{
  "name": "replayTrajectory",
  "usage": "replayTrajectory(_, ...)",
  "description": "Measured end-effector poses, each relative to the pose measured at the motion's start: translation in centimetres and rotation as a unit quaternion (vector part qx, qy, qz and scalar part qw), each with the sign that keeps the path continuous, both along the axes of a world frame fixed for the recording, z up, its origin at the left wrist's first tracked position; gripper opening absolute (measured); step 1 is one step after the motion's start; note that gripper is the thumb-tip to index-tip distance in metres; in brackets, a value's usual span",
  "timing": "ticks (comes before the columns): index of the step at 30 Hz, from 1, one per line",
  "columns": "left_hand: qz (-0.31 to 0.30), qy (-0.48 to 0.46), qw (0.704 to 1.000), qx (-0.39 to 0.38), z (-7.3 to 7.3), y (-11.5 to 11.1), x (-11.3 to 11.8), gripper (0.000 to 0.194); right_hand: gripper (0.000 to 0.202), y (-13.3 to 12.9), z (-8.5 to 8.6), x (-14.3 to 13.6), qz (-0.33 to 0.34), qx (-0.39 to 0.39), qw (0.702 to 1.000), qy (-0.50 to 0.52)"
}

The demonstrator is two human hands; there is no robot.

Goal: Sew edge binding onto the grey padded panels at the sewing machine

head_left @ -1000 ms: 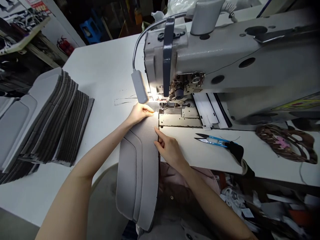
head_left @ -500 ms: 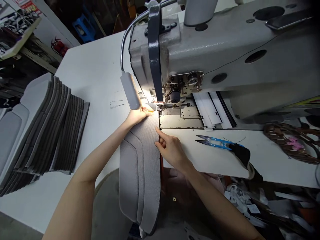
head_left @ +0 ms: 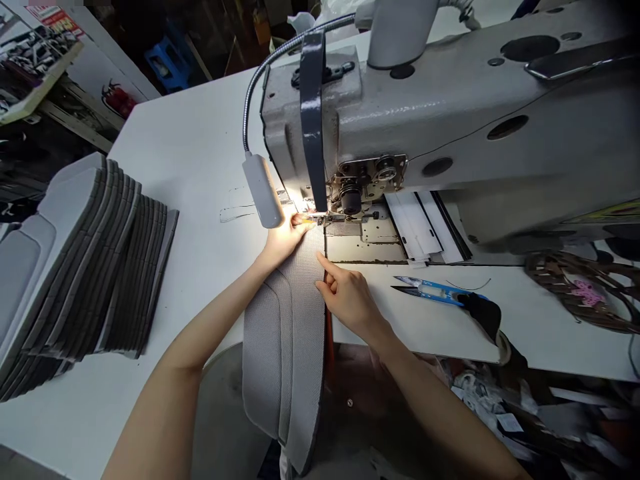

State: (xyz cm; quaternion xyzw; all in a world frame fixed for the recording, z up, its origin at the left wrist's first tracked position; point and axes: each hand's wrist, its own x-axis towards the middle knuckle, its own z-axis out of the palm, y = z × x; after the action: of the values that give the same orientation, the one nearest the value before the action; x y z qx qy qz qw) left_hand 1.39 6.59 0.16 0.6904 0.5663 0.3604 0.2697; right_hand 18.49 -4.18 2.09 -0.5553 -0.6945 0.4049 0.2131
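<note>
A long grey padded fabric panel with curved stitched lines lies under the sewing machine, its far end at the presser foot and its near end hanging past the table edge. My left hand rests on the panel's far left corner, fingertips pinched close to the foot, with a small yellow-orange bit showing there that I cannot make out. Along the right edge, my right hand has thumb and index finger at the fabric, the other fingers curled. A lamp lights the needle area.
Stacked grey padded panels stand on the white table at left. Blue thread snips with a black cloth piece lie right of my right hand, and a brown strappy item with a pink ornament lies farther right. White strips sit under the machine arm.
The panel has shifted slightly right at the machine, and my left hand and forearm have moved a little right with it. My right hand keeps to the panel's edge. The view has tilted slightly.
</note>
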Motion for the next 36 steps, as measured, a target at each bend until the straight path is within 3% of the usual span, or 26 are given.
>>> replayTrajectory(3, -0.054, 0.193, 0.975, 0.097, 0.2, -3.3, 0.7, 0.013, 0.056, 0.1, 0.0, -0.1, -0.003, 0.001, 1.000, -0.011)
replayTrajectory(6, -0.074, 0.281, 0.948, 0.128, 0.2, -6.0, 1.4, 0.030, 0.054, 0.3, -0.2, -0.1, -0.005, 0.017, 1.000, -0.015)
replayTrajectory(13, -0.084, 0.273, 0.946, 0.155, -0.3, -6.4, 1.2, 0.036, 0.049, -0.3, -0.1, -0.2, -0.006, 0.051, 0.998, -0.033)
replayTrajectory(16, -0.086, 0.259, 0.946, 0.178, -0.5, -6.4, 1.0, 0.038, 0.035, -0.2, 0.7, 1.0, -0.007, 0.088, 0.994, -0.071)
replayTrajectory(19, -0.089, 0.254, 0.944, 0.189, -0.6, -6.4, 0.9, 0.039, 0.025, 1.2, 1.4, 4.2, -0.090, 0.156, 0.966, -0.184)
replayTrajectory(22, -0.096, 0.259, 0.942, 0.192, -0.6, -6.4, 0.9, 0.038, 0.027, 3.6, 1.6, 8.2, -0.206, 0.175, 0.912, -0.308)
replayTrajectory(25, -0.098, 0.262, 0.941, 0.192, -0.6, -6.3, 0.8, 0.039, 0.024, 5.4, 1.5, 10.7, -0.222, 0.141, 0.896, -0.359)
replayTrajectory(29, -0.091, 0.257, 0.943, 0.191, -0.9, -6.2, 0.8, 0.039, 0.024, 6.2, 1.5, 11.8, -0.221, 0.113, 0.908, -0.338)
replayTrajectory(33, -0.086, 0.248, 0.948, 0.181, -1.0, -6.3, 0.8, 0.040, 0.024, 6.1, 1.9, 12.9, -0.241, 0.112, 0.930, -0.255)
replayTrajectory(36, -0.077, 0.257, 0.947, 0.175, -0.8, -6.5, 0.9, 0.040, 0.023, 5.3, 2.3, 13.7, -0.291, 0.129, 0.932, -0.172)
